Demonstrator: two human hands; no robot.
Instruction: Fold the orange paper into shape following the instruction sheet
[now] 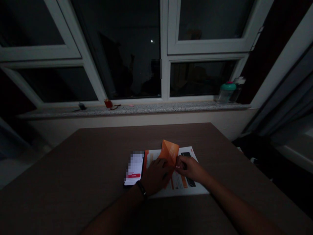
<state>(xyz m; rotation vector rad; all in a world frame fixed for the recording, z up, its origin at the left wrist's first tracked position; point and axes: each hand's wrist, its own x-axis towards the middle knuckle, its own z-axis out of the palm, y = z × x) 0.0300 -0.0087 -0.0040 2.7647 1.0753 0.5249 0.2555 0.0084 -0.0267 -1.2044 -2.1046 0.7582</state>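
Note:
A folded sheet of orange paper (170, 150) stands partly raised between my hands, with a crease across its top. My left hand (156, 174), a dark band (141, 189) on its wrist, bends its fingers over the left side of the paper and holds it. At the paper's right edge, my right hand (190, 166) is closed in a pinch on it. Beneath both hands lies a white printed sheet (201, 188) with orange and dark blocks. A phone (135, 168) with a lit screen lies just left of that sheet.
The brown table (97, 156) reaches toward a granite windowsill (151, 107). On the sill are a small red-orange object (108, 103), a small dark object (81, 106) and a bottle with a green lid (227, 91). Curtains (286, 88) hang at the right.

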